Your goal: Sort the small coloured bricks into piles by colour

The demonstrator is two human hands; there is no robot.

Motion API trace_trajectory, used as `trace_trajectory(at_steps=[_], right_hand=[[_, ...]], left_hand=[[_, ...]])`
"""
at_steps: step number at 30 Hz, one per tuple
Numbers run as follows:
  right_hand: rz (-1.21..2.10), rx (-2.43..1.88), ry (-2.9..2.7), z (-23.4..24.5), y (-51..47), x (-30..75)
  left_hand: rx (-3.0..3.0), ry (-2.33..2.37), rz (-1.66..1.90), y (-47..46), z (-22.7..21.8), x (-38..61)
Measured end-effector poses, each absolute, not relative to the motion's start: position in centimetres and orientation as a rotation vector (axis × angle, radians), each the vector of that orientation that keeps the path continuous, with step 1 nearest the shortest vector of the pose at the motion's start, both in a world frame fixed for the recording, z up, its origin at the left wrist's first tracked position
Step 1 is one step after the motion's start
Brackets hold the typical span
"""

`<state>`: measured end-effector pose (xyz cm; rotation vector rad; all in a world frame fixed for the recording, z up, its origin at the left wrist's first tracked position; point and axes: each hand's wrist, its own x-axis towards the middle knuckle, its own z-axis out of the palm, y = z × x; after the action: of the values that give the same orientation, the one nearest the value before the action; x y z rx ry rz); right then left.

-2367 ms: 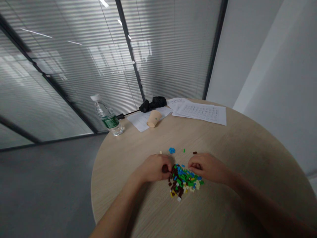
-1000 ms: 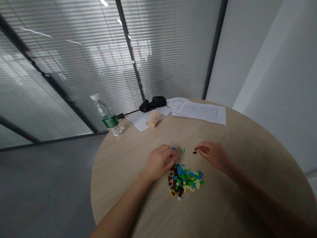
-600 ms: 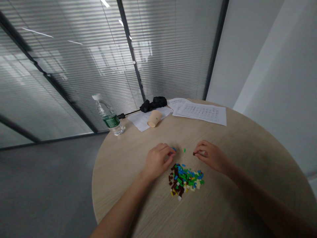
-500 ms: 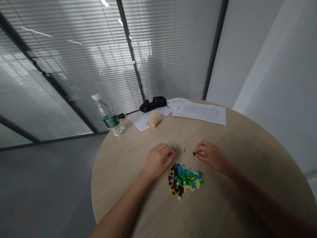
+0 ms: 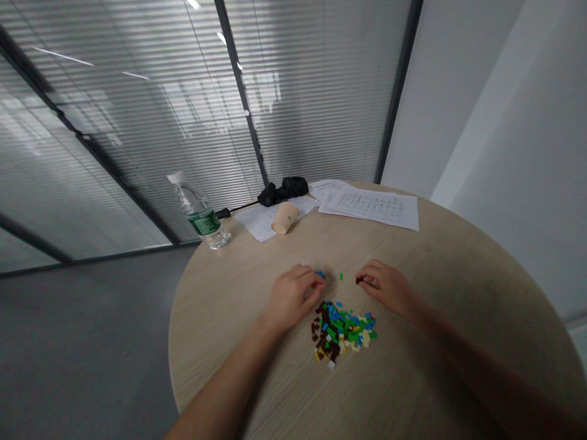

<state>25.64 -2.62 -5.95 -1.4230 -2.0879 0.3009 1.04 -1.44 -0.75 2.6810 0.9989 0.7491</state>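
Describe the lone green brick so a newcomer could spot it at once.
On the round light-wood table, find the heap of tiny coloured plastic bricks. Just beyond it, between the left hand and right hand, lies one small green brick, alone on the bare wood.

Plastic bricks (image 5: 343,333) — glossy; tabletop (image 5: 440,318) — matt wood grain

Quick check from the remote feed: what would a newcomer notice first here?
The bright heap of tiny plastic bricks grabs the eye first, on the near side of the round wooden table. The left hand sits beside a blue brick, the right hand at a dark brown brick. Farther back are a water bottle and printed sheets.
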Motion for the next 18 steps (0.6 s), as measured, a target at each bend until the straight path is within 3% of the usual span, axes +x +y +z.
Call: trace_trajectory(at_steps=[18], right_hand=[[0.327,-1.416,-2.022,-5.0,-3.1,25.0]], left_hand=[[2.731,0.945,0.636,-1.2,-0.8,0.9]])
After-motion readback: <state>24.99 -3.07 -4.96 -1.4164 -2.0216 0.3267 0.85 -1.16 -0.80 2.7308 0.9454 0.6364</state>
